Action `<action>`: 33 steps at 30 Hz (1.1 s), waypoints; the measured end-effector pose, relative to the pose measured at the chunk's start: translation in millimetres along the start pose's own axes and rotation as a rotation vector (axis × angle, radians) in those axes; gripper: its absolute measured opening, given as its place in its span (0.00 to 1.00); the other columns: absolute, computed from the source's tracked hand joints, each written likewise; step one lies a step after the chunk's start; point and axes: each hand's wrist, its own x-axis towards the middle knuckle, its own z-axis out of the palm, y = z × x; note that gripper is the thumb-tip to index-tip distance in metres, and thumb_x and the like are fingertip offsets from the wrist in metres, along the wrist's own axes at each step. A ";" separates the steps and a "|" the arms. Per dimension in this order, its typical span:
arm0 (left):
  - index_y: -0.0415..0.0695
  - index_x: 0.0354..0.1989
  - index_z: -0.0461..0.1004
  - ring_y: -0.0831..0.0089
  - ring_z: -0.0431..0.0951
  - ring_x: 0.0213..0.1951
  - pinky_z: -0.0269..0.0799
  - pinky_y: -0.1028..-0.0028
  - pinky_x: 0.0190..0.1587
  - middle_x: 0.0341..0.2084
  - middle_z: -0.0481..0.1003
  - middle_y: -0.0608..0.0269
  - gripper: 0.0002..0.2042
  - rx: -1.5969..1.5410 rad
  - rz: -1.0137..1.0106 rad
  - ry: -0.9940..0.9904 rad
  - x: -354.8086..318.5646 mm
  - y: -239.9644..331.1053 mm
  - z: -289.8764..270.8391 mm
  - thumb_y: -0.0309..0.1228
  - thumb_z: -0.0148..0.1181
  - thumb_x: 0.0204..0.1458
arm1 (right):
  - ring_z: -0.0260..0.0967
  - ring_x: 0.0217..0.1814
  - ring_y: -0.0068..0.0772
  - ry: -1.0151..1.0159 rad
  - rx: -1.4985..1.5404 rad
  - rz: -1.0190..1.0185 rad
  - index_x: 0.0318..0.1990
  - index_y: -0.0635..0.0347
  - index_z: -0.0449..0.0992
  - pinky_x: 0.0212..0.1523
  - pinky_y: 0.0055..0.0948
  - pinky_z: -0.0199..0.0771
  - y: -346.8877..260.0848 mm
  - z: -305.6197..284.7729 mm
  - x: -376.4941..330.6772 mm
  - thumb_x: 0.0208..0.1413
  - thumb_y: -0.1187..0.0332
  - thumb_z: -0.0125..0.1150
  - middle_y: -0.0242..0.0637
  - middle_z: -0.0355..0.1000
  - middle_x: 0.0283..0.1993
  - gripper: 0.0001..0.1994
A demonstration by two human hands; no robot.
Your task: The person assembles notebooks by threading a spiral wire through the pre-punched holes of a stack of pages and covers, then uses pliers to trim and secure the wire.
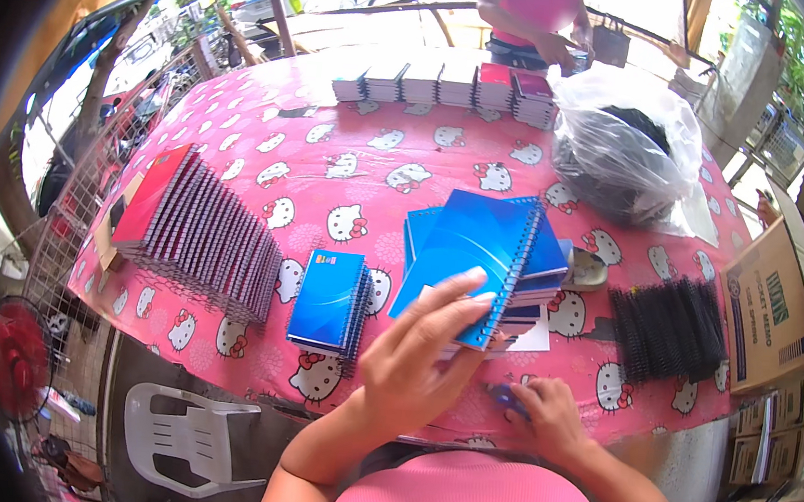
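Pinching a glossy blue spiral-bound notebook [470, 243] between half-spread fingers, the left hand [415, 349] holds it over a blue-covered notebook stack [552, 256]; a slack grip could knock that askew. The right hand [550, 417], curled around a small, blurred blue object [511, 400], might snag the binding on contact.

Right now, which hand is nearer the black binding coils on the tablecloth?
Right. Your right hand is left of the binding coils, toward your body; your left hand, farther left, holds a blue spiral notebook.

Head-worn fisheye, near, facing down across table [311, 189].
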 end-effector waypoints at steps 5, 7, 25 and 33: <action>0.35 0.33 0.76 0.64 0.80 0.36 0.75 0.69 0.39 0.38 0.79 0.49 0.12 0.060 0.107 -0.004 -7.9 -6.5 -6.3 0.15 0.70 0.39 | 0.65 0.46 0.47 0.249 0.269 -0.147 0.55 0.62 0.68 0.46 0.42 0.67 -45.3 -93.4 47.6 0.47 0.67 0.67 0.49 0.66 0.47 0.26; 0.35 0.33 0.76 0.64 0.80 0.36 0.75 0.69 0.39 0.38 0.79 0.49 0.12 0.037 0.105 -0.008 -7.5 -5.2 -3.6 0.14 0.70 0.38 | 0.65 0.45 0.48 0.348 0.193 -0.203 0.55 0.62 0.68 0.44 0.40 0.67 -56.5 -106.6 60.2 0.47 0.68 0.67 0.48 0.66 0.46 0.26; 0.35 0.33 0.74 0.58 0.80 0.40 0.76 0.62 0.44 0.38 0.78 0.48 0.12 0.045 0.192 0.039 -17.5 -9.5 -8.5 0.10 0.62 0.40 | 0.73 0.40 0.26 -0.412 1.535 0.252 0.50 0.69 0.74 0.37 0.25 0.73 -26.7 -94.0 70.7 0.61 0.64 0.55 0.40 0.75 0.44 0.17; 0.41 0.27 0.62 0.68 0.74 0.43 0.73 0.73 0.44 0.41 0.75 0.50 0.11 -0.203 -0.445 0.951 -57.6 -62.8 -68.7 0.24 0.60 0.54 | 0.68 0.50 0.51 -0.007 0.178 -0.143 0.52 0.65 0.71 0.52 0.44 0.68 -19.9 6.7 32.0 0.47 0.60 0.69 0.47 0.70 0.47 0.26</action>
